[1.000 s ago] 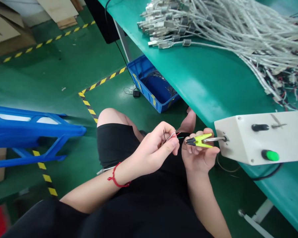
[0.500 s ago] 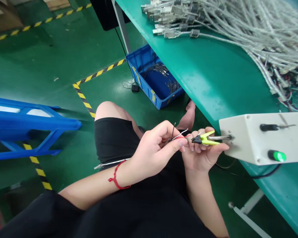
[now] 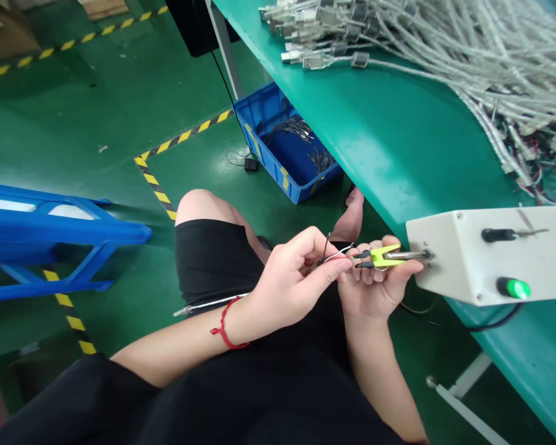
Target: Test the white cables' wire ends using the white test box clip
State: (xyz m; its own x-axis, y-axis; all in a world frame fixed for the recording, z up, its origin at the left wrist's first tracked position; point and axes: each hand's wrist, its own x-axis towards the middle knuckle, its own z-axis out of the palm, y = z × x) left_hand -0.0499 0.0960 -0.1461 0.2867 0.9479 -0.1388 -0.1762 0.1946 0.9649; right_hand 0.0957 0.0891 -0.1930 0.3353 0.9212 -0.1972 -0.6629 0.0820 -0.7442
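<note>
My left hand [image 3: 285, 284], with a red bracelet at its wrist, pinches a cable [image 3: 220, 300] near its stripped end. Black, white and red wires [image 3: 339, 252] fan out past the fingertips, and the cable's clear plug [image 3: 182, 311] sticks out behind the wrist. My right hand [image 3: 368, 300] squeezes a yellow-green spring clip [image 3: 382, 255] between thumb and fingers. The clip's black-tipped jaws stand apart, facing the wires, with the red wire's end close to them. A metal rod [image 3: 410, 254] from a pale box [image 3: 438, 247] reaches the clip's handles.
The box, with a lit green button [image 3: 519, 288] and a black switch [image 3: 498, 235], sits on the green table [image 3: 398, 136]. A heap of clear USB cables [image 3: 445, 55] covers its far side. Below stands a blue bin [image 3: 271, 167] holding cables. At left is a blue stool-like frame [image 3: 74, 228].
The clip's handles have been pressed together by my right hand, and its jaws have parted. My left hand has shifted slightly right with the wires.
</note>
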